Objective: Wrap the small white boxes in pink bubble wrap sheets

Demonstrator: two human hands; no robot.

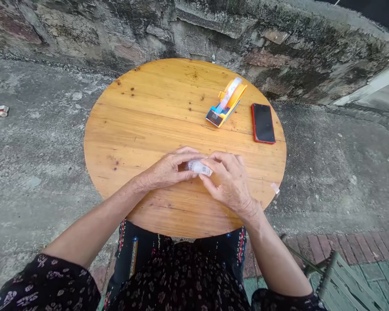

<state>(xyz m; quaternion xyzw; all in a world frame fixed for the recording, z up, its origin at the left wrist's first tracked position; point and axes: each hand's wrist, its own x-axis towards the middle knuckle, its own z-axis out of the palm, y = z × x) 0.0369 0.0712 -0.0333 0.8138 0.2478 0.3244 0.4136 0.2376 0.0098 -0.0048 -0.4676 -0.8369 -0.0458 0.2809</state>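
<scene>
Both my hands meet over the near middle of a round wooden table [132, 125]. Between them is a small white packet [199, 167] with dark print on it. My left hand [167, 170] grips its left end with curled fingers. My right hand [228, 181] pinches its right end, thumb and fingers closed on it. Most of the packet is hidden by my fingers.
An orange and blue tape dispenser [227, 101] lies at the table's far right, with a red-cased phone [263, 123] face up beside it. A strip of clear tape [275, 188] hangs off the right rim. Behind stands a rough stone wall [278, 47]. A small box [0, 111] lies on the concrete at left.
</scene>
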